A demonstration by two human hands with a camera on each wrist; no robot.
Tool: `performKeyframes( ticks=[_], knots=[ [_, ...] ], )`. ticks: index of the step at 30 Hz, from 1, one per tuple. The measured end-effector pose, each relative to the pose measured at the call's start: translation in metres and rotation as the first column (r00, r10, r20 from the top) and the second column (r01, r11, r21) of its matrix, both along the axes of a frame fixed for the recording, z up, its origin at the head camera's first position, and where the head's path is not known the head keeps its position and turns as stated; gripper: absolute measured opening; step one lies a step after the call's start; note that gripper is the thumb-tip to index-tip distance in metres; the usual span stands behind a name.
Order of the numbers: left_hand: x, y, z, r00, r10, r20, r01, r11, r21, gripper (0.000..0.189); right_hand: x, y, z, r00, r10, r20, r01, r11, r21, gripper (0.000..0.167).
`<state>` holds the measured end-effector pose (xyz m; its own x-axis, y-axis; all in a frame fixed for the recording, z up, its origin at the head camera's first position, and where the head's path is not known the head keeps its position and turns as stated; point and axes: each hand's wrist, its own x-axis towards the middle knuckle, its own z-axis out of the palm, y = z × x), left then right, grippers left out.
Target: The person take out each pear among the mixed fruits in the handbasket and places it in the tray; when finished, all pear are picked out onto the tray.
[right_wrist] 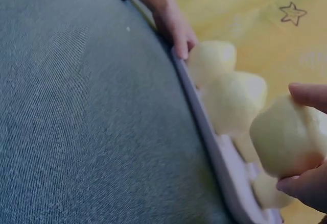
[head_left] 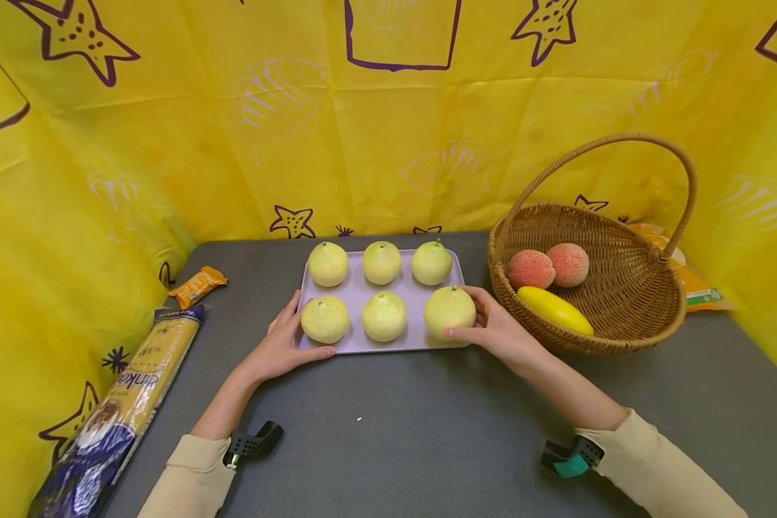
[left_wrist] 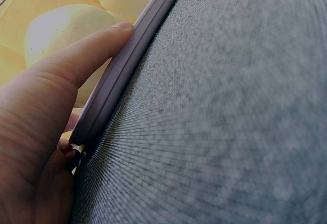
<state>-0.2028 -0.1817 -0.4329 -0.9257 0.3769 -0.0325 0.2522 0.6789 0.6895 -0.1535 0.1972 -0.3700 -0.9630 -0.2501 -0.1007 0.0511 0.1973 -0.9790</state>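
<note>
A lilac tray (head_left: 355,285) carries pale yellow-green pomelos in two rows, such as the middle front pomelo (head_left: 384,316). My left hand (head_left: 281,344) grips the tray's near left corner. In the left wrist view the thumb (left_wrist: 97,43) lies along the tray's rim (left_wrist: 115,76), with the other fingers partly hidden round the corner. My right hand (head_left: 498,327) holds the front right pomelo (head_left: 449,312) between thumb and fingers. The right wrist view shows this held pomelo (right_wrist: 286,134) close over the tray's right end.
Right of the tray, a wicker basket (head_left: 628,302) with a tall handle holds two peaches (head_left: 550,267) and a long yellow fruit (head_left: 555,310). An orange packet (head_left: 696,284) lies behind it. At left are a small orange wrapper (head_left: 198,286) and a long yellow-and-blue package (head_left: 126,403).
</note>
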Motion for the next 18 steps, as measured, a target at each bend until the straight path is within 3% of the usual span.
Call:
performKeyframes(
  ticks=[8, 18],
  knots=[
    [0.0, 0.0, 0.0, 1.0, 0.003, 0.006, -0.003, 1.0, 0.0, 0.108, -0.009, -0.003, -0.016, 1.0, -0.016, 0.01, 0.015, 0.997, 0.071, 0.075],
    [0.0, 0.0, 0.0, 1.0, -0.005, 0.0, 0.005, 1.0, 0.005, 0.107, -0.017, -0.007, -0.029, 0.999, -0.034, -0.018, 0.035, 0.998, 0.06, 0.072]
  ],
)
